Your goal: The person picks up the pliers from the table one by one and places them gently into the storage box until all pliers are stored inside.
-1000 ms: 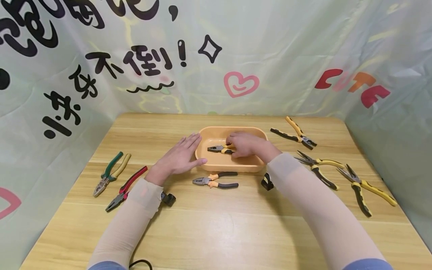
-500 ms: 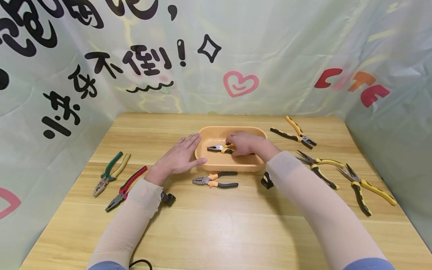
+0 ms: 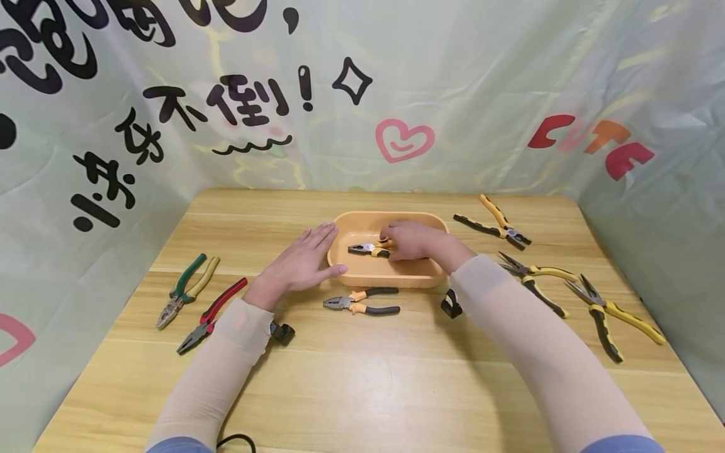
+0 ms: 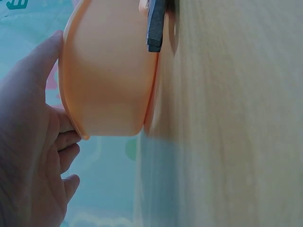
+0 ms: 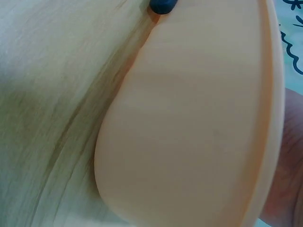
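Note:
An orange plastic tub (image 3: 391, 281) stands on the table, with yellow-and-black pliers (image 3: 368, 248) lying inside, heads pointing left. My right hand (image 3: 416, 241) reaches into the tub and grips the pliers by the handles; its fingertips are partly hidden. In the right wrist view the tub's wall (image 5: 189, 118) covers most of that hand. My left hand (image 3: 300, 261) rests against the tub's left rim with fingers extended, and the left wrist view shows its fingertips touching the rim (image 4: 66, 90). Just in front of the tub lie orange-and-black pliers (image 3: 359, 302).
Green-and-yellow pliers (image 3: 184, 292) and red-handled pliers (image 3: 211, 316) lie at the left. To the right are black-and-yellow pliers (image 3: 498, 224) and two long-nose pliers, one nearer (image 3: 535, 277) and one farther right (image 3: 606, 311). A printed curtain (image 3: 481, 94) hangs behind the table.

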`<state>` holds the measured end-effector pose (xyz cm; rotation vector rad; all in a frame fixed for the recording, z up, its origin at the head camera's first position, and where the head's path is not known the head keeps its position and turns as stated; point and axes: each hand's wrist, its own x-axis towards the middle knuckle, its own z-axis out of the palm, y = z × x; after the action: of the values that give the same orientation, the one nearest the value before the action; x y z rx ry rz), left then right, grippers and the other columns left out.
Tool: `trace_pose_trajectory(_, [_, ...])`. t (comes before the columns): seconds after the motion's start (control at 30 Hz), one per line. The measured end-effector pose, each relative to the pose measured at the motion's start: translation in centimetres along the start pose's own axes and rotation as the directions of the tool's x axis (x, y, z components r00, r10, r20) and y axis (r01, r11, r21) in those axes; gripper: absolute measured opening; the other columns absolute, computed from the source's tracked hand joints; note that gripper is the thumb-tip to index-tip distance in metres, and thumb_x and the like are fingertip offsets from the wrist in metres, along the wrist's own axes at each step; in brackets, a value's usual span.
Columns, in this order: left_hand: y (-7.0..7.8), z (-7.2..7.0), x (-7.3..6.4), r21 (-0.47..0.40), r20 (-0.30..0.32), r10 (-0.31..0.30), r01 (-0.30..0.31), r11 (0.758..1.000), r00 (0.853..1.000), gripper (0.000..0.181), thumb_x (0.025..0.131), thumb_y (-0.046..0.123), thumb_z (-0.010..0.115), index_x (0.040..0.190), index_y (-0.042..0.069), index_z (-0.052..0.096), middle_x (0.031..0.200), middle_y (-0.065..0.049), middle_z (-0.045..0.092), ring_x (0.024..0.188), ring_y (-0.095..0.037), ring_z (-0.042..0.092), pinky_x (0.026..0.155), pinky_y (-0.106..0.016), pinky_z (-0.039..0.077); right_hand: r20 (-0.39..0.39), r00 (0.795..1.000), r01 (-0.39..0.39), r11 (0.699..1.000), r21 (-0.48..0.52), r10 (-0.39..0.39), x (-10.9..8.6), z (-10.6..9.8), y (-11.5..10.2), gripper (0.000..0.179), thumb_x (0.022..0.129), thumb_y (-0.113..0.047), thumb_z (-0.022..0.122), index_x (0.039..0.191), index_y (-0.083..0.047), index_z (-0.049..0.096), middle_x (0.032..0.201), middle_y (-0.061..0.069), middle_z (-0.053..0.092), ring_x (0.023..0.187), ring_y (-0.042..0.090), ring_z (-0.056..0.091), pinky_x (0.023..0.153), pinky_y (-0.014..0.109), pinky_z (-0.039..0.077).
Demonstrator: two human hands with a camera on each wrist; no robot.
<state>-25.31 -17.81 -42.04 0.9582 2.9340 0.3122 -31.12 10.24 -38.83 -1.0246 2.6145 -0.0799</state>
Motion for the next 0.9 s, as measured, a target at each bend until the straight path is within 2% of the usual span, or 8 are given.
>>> trace_pose_trajectory(0.37, [0.1, -0.2, 0.1, 0.006, 0.014, 0.0, 0.0, 1.0, 1.0, 0.098, 0.092, 0.076, 0.023, 0.157, 0.004, 0.007, 0.163, -0.01, 0.004, 0.149, -0.024, 0.001, 0.12, -0.041, 0.003, -0.087, 0.996, 0.016, 0.999, -0.03, -0.018, -1.5, -0.7, 0.5, 0.05, 0.096, -0.033, 0.064, 0.136, -0.005, 0.054, 0.13, 0.013, 0.057, 0.117, 0.032, 0.056, 0.101, 0.047, 0.044])
trace_pose_trajectory(0.57, [0.1, 0.0, 0.0, 0.001, 0.007, 0.003, -0.003, 1.0, 1.0, 0.098, 0.092, 0.076, 0.023, 0.157, 0.004, 0.009, 0.163, -0.01, 0.004, 0.149, -0.024, 0.001, 0.12, -0.042, 0.003, -0.126, 0.992, 0.014, 1.0, 0.005, -0.013, -2.2, -0.8, 0.8, 0.049, 0.097, -0.032, 0.063, 0.136, -0.005, 0.054, 0.131, 0.014, 0.056, 0.12, 0.032, 0.053, 0.103, 0.047, 0.042])
trace_pose_trajectory(0.9, [0.2, -0.4, 0.1, 0.03, 0.03, -0.002, 0.001, 1.0, 1.0, 0.099, 0.092, 0.076, 0.023, 0.157, 0.003, 0.007, 0.163, -0.012, 0.005, 0.149, -0.028, 0.004, 0.12, -0.043, 0.003, -0.201, 0.979, -0.013, 0.999, 0.045, 0.022, -5.0, -1.3, 1.6, 0.051, 0.097, -0.036, 0.061, 0.139, -0.007, 0.052, 0.133, 0.014, 0.054, 0.125, 0.035, 0.049, 0.104, 0.052, 0.04])
